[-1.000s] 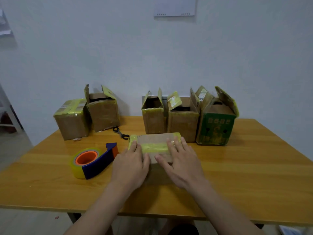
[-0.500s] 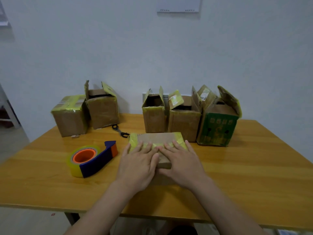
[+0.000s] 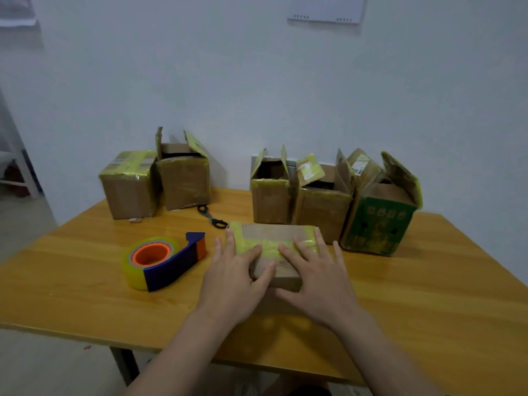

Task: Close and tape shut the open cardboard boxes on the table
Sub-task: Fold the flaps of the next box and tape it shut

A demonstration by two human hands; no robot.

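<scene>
On the wooden table [image 3: 428, 295], four open boxes [image 3: 323, 201] stand from eleven to one o'clock of a taped box [image 3: 271, 232] at centre. The left hand [image 3: 231, 278] and right hand [image 3: 320, 278] lie flat on its top, fingers straight. A tape dispenser [image 3: 163, 260] sits at its nine o'clock, scissors [image 3: 211, 217] at eleven.

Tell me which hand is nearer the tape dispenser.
Left. The left hand presses the taped box just right of the tape dispenser; the right hand presses the same box farther right, beyond the left hand.

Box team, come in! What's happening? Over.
Left hand, right hand flat on taped box. Four open boxes behind. Tape dispenser left, nothing in the way.
</scene>
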